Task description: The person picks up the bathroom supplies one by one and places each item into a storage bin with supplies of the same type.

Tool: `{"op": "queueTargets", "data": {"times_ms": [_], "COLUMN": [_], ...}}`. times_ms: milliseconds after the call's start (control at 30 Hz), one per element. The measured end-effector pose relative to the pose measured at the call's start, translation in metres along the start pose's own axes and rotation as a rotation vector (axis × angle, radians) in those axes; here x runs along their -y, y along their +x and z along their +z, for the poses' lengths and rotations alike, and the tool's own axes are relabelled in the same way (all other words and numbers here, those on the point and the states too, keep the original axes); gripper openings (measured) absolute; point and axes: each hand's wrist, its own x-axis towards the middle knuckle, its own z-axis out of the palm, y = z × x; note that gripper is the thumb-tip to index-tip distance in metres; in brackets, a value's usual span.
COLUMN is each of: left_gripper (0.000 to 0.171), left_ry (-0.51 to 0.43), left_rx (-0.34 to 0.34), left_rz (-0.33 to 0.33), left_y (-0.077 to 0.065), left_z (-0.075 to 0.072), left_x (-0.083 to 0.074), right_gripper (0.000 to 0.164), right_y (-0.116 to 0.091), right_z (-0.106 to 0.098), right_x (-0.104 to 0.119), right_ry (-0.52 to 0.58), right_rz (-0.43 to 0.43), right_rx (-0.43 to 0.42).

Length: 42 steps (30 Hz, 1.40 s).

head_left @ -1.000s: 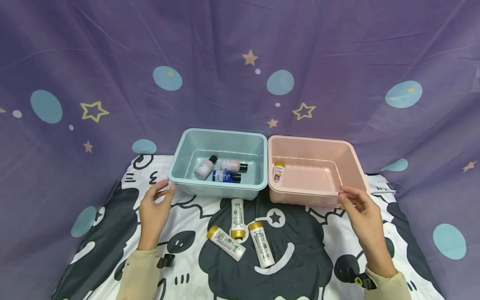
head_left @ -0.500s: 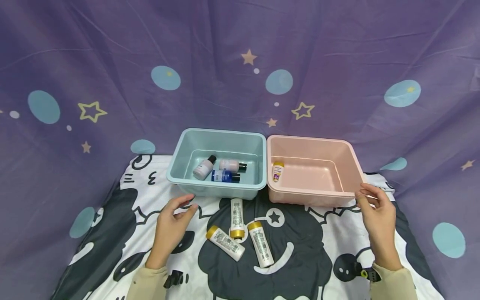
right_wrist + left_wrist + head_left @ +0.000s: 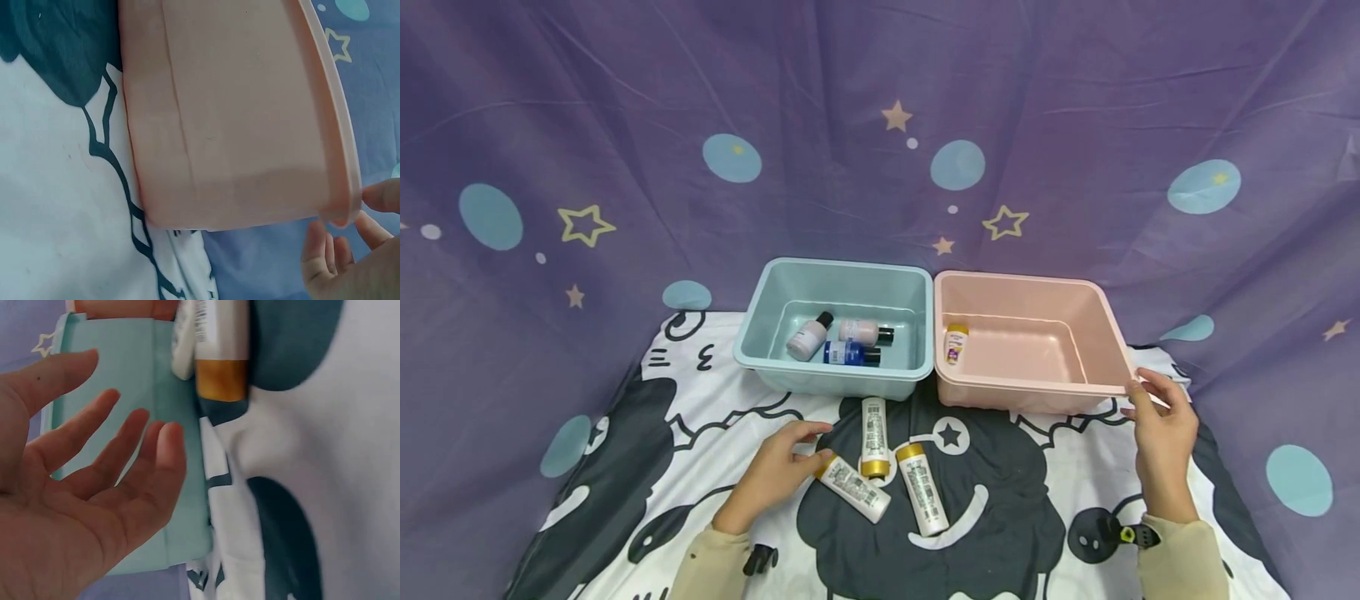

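My left hand [image 3: 778, 467] is over the cloth with fingers relaxed and apart, its thumb right at the gold cap of a white bottle [image 3: 853, 490]. In the left wrist view that hand [image 3: 119, 475] has nothing between its fingers. Two similar white bottles lie close by: one upper bottle [image 3: 874, 433] and one to the right, a bottle [image 3: 923, 490] with its gold cap pointing away. My right hand [image 3: 1165, 442] pinches the front right rim corner of the pink bin [image 3: 1033, 388]; in the right wrist view the thumb [image 3: 382, 195] is at the rim and fingers curl beneath.
A light blue bin [image 3: 835, 379] stands against the pink bin's left side. Inside it lie two pale bottles, one a pink bottle [image 3: 860, 332], and a blue bottle [image 3: 847, 353]. A small yellow-capped bottle [image 3: 956, 343] lies in the pink bin. A purple curtain [image 3: 820, 100] hangs behind.
My left hand has left the blue bin's front left corner and come right and nearer to the gold-capped bottle. My right hand has slid right along the pink bin's rim to its corner.
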Motion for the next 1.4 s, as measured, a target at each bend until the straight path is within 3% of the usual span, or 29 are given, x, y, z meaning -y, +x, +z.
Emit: {"op": "queueTargets", "data": {"times_ms": [133,267,500,733,933,1067,1233,1400], "left_gripper": [0.031,0.033,0.035,0.039,0.038,0.037,0.036,0.04], "left_ry": [0.039,0.084,0.12,0.211,0.244,0.256,0.166,-0.129], "left_rx": [0.064,0.124,0.242,0.305,0.301,0.289,0.304,0.341], "left_rz": [0.03,0.073,0.12,0.181,0.188,0.234,0.25,0.1], "left_y": [0.003,0.005,0.005,0.007,0.005,0.004,0.002,-0.001], "left_z": [0.005,0.007,0.004,-0.001,-0.005,-0.004,-0.002,-0.001], "left_x": [0.007,0.012,0.016,0.019,0.023,0.026,0.031,0.029], "right_gripper": [0.03,0.034,0.033,0.032,0.032,0.031,0.032,0.033], "right_y": [0.004,0.005,0.006,0.006,0.006,0.005,0.005,0.004], "right_z": [0.0,0.001,0.001,0.002,0.003,0.001,0.0,-0.001], "right_x": [-0.003,-0.003,-0.004,-0.004,-0.004,-0.004,-0.004,-0.005], "right_ry": [0.184,0.275,0.283,0.322,0.289,0.276,0.282,0.298], "right_rz": [0.101,0.171,0.204,0.204,0.217,0.236,0.238,0.253], "right_rx": [0.025,0.059,0.077,0.087,0.092,0.08,0.084,0.087]}}
